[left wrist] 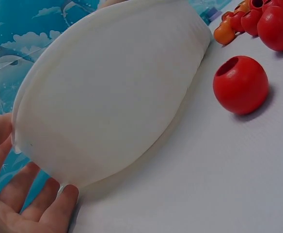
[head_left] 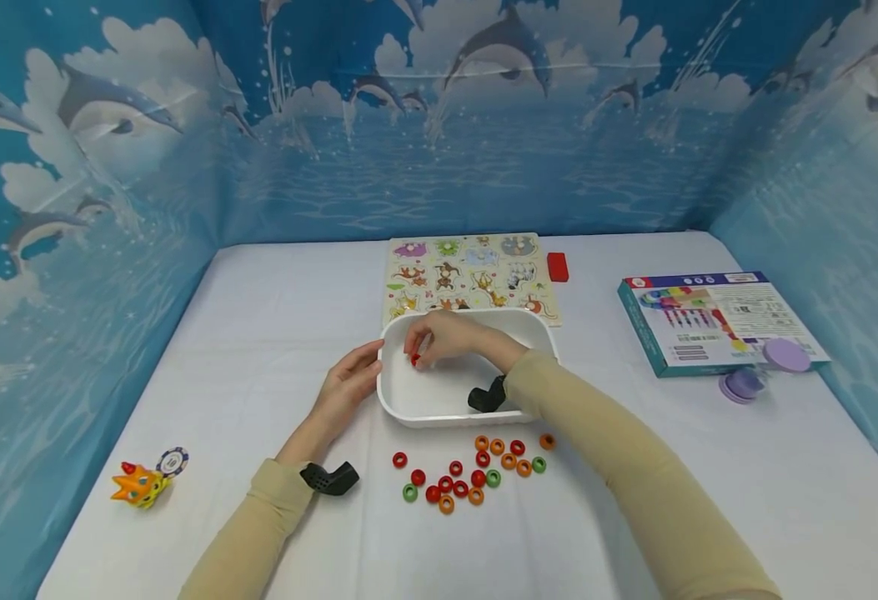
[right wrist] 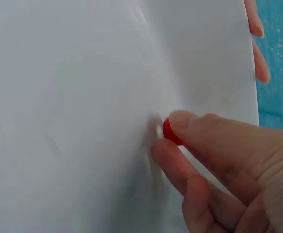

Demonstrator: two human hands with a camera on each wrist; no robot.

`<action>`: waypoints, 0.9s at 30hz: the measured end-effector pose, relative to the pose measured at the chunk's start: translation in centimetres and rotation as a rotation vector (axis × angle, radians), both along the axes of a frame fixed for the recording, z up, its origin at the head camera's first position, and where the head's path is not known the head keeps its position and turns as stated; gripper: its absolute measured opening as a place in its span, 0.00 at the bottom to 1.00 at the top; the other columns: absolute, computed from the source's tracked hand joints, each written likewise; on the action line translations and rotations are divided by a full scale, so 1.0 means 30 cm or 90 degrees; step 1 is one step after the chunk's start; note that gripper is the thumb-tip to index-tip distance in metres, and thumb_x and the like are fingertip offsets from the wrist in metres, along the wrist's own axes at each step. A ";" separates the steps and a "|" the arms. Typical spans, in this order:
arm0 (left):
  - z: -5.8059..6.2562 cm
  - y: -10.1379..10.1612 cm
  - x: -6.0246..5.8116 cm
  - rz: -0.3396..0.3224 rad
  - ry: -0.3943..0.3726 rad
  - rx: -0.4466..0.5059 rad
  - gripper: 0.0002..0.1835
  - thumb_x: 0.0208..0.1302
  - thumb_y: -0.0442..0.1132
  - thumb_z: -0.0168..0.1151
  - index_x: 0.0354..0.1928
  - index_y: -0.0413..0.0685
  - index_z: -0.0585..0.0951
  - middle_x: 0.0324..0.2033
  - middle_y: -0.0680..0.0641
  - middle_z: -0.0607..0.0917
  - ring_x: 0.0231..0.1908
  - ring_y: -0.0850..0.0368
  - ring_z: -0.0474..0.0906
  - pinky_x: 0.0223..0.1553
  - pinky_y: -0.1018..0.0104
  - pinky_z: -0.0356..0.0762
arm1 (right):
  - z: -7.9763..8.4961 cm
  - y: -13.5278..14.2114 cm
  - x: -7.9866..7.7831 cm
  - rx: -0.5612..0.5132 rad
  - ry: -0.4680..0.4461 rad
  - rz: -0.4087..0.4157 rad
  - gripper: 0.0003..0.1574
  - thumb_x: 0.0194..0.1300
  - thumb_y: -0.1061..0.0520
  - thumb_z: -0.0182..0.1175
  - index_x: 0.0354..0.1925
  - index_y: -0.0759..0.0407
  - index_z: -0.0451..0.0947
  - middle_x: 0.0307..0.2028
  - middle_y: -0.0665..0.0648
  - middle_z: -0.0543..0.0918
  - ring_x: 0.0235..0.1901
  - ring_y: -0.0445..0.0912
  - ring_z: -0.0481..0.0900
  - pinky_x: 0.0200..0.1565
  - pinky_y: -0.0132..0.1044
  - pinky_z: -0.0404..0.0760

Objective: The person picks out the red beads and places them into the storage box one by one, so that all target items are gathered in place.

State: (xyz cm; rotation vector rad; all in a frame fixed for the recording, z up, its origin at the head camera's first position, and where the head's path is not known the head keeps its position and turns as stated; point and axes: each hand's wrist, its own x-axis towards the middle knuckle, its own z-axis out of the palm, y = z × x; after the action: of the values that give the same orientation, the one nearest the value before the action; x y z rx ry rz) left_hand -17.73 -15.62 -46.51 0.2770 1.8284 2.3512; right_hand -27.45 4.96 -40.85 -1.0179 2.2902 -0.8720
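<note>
A white plastic tub stands in the middle of the table. Inside it, near its left end, my right hand pinches a red bead between thumb and fingertips, close to the tub's surface. My left hand touches the tub's left end from outside, its fingers spread along the wall in the left wrist view. In front of the tub lie several red, orange and green beads with holes; a red bead is closest in the left wrist view. The sleeve hides part of the tub's right side.
Behind the tub lies an animal puzzle board with a red block beside it. At right are a flat box and purple lidded containers. A spiky toy and a round chip lie front left.
</note>
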 end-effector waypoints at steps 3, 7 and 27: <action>-0.002 0.001 -0.003 0.001 -0.006 0.000 0.25 0.61 0.39 0.56 0.60 0.41 0.66 0.59 0.40 0.66 0.56 0.52 0.65 0.52 0.63 0.70 | 0.038 0.016 0.007 -0.001 0.019 -0.008 0.16 0.49 0.58 0.67 0.39 0.55 0.79 0.37 0.48 0.80 0.34 0.42 0.77 0.35 0.31 0.77; -0.004 0.004 -0.003 -0.001 -0.014 -0.006 0.26 0.61 0.40 0.57 0.60 0.42 0.66 0.58 0.42 0.67 0.56 0.53 0.66 0.52 0.63 0.70 | 0.146 0.078 0.037 -0.060 0.047 -0.028 0.18 0.52 0.56 0.66 0.43 0.54 0.78 0.41 0.50 0.79 0.35 0.40 0.78 0.38 0.32 0.78; -0.003 0.000 -0.001 0.007 -0.020 -0.004 0.27 0.60 0.41 0.58 0.61 0.43 0.66 0.59 0.44 0.66 0.56 0.52 0.66 0.52 0.63 0.70 | 0.070 0.475 0.483 -0.202 0.045 -0.063 0.14 0.54 0.57 0.64 0.42 0.52 0.78 0.38 0.51 0.82 0.36 0.44 0.78 0.38 0.40 0.80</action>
State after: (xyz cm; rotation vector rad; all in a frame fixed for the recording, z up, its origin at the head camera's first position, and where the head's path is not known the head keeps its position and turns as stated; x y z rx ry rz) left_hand -17.74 -15.63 -46.59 0.2285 1.8280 2.3429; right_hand -12.95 19.21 -38.75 -1.0869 2.3250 -1.2909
